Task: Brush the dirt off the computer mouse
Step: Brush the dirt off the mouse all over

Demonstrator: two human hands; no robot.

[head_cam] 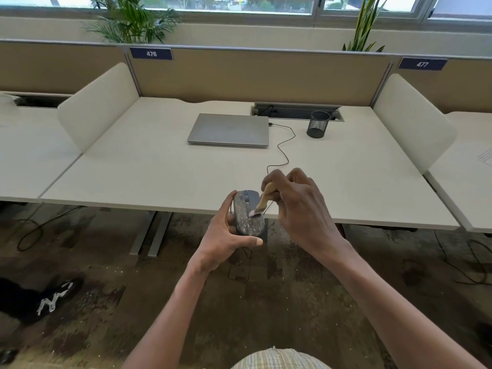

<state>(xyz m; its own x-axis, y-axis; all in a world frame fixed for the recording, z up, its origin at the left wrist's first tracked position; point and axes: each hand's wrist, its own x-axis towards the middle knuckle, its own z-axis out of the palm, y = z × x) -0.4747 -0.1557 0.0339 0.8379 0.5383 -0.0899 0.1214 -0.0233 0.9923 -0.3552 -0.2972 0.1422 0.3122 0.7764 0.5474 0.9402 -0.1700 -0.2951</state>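
Office desks stand in a row under the windows, and you work at the front edge of the pale desk (159,166) in the middle. Your mouse (248,213) is not on the desk: you hold it in the air just over the front edge, with its top side facing you. Its dark shell is covered with light specks of dirt, mostly on the rear half.

Your left hand (226,237) grips the mouse from the left and from below; the fingers curl around its far left side and the thumb lies along its near end. Your right hand (298,209) is closed around the wooden handle of a small brush (263,199). The brush points down and to the left, and its pale bristles touch the mouse's top near the right side, about the middle of the shell.

A thin black cable (286,145) runs from the area behind your right hand across the desk to the right side of a closed grey laptop (229,130). To the right of the laptop stands a black mesh pen cup (318,125), just in front of a cable slot (295,111) in the desk. Behind them is a beige partition (255,75) with a blue label "476" (151,53); the next desk has "477" (422,64). White side screens (98,105) separate the desks. Two green plants (133,20) stand behind the partition.

On the brown patterned floor (266,302), at the left, you see a black shoe (57,296) with white markings.
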